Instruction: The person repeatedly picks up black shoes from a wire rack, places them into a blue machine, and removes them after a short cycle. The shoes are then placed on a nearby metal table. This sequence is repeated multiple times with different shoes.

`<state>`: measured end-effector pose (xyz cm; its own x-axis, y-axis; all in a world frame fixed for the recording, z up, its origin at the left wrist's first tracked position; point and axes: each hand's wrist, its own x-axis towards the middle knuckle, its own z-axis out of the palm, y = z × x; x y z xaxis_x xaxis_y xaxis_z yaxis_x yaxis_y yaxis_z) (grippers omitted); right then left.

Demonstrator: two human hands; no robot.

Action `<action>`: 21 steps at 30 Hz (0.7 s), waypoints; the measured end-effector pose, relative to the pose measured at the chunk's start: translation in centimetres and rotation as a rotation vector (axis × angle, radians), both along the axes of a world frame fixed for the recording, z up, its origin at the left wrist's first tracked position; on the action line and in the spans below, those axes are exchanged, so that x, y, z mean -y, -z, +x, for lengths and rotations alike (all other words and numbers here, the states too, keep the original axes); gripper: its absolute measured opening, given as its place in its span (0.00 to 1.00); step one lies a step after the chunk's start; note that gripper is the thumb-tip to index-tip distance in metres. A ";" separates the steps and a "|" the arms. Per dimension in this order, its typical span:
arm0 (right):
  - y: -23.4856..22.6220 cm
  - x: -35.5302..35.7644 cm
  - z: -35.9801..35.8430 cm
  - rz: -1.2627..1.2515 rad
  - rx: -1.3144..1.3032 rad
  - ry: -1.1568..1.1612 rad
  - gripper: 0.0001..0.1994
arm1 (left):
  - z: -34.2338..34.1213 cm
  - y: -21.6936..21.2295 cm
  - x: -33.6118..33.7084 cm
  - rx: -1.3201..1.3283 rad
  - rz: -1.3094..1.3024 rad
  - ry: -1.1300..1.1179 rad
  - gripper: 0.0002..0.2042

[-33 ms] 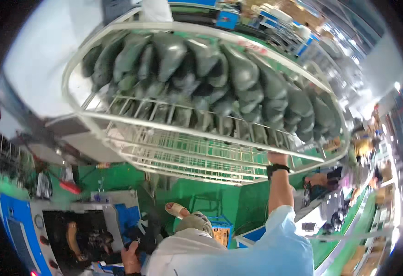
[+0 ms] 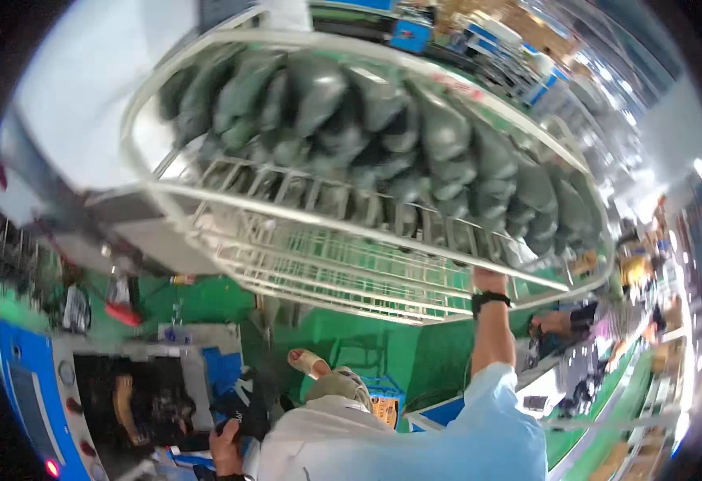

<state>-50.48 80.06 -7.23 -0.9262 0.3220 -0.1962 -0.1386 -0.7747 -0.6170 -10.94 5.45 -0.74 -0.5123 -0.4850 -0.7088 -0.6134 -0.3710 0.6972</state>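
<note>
The white wire rack [image 2: 351, 220] at twelve o'clock has its top tier packed with dark grey shoe forms [image 2: 439, 128] and its lower tiers bare, while the right hand [image 2: 489, 280], at four o'clock, meets its rail, grip not discernible, and the left hand [image 2: 224, 450], at seven o'clock, clasps a black shoe piece [image 2: 243, 405].

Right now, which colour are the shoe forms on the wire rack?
Dark grey-green shoe forms on the white wire rack; head view.
</note>
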 end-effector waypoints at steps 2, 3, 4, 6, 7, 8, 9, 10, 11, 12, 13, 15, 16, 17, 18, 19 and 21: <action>0.2 -1.2 0.5 1.016 0.102 0.071 0.12 | 4.6 -0.5 0.6 -0.264 0.146 -0.163 0.20; 0.1 -1.0 1.3 1.745 0.213 0.087 0.14 | 6.0 -3.0 -0.4 -0.241 0.038 -0.234 0.17; -0.5 -0.7 2.6 2.067 0.227 0.040 0.15 | 11.1 -1.1 1.3 -0.198 0.128 -0.161 0.17; -1.2 2.6 2.8 2.195 0.170 -0.141 0.15 | 19.6 -1.3 0.7 -0.047 -0.172 -0.078 0.18; -0.7 5.7 3.9 1.959 0.242 -0.239 0.12 | 23.1 -1.3 0.8 -0.069 -0.273 -0.071 0.18; 0.3 11.0 4.1 1.510 0.364 -0.334 0.10 | 26.3 -2.9 -0.1 -0.053 0.000 -0.361 0.18; -1.0 17.8 4.7 1.083 0.505 -0.370 0.08 | 28.6 -4.1 -0.4 0.050 -0.130 -0.390 0.17; -2.6 24.6 5.4 0.911 0.576 -0.440 0.08 | 31.6 -4.3 -0.4 0.186 -0.277 -0.275 0.25; -3.9 30.8 6.6 0.815 0.616 -0.521 0.09 | 34.6 -2.4 -1.3 0.253 -0.493 -0.373 0.24; -4.8 37.5 7.3 0.756 0.642 -0.604 0.11 | 38.7 2.1 -2.1 0.362 -0.704 -0.395 0.22; -6.4 42.1 8.2 0.719 0.665 -0.666 0.14 | 42.2 5.8 -3.7 0.465 -0.907 -0.371 0.21; -7.7 49.4 10.7 1.243 0.233 -1.034 0.18 | 45.1 8.6 -4.7 0.798 -0.843 -0.464 0.22; -7.3 52.9 10.5 1.344 0.054 -1.224 0.15 | 47.9 12.1 -5.3 0.911 -0.641 -0.508 0.24; -7.3 56.5 10.1 1.439 -0.135 -1.393 0.13 | 49.6 14.9 -5.4 0.996 -0.431 -0.541 0.26; -7.9 60.4 12.6 1.364 -0.093 -1.415 0.10 | 49.5 14.0 -3.7 1.063 -0.434 -0.445 0.26; -8.6 64.1 14.8 1.283 -0.054 -1.450 0.11 | 49.3 14.7 -2.8 1.131 -0.654 -0.613 0.23; -6.6 69.8 14.6 1.036 0.055 -1.736 0.17 | 49.6 12.9 -3.0 1.029 -0.634 -0.603 0.22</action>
<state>-35.92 10.27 -0.60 -0.3197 -0.7399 -0.5919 0.2471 0.5379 -0.8060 38.62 8.45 -13.62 0.5189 -0.8284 -0.2109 -0.8140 -0.5542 0.1739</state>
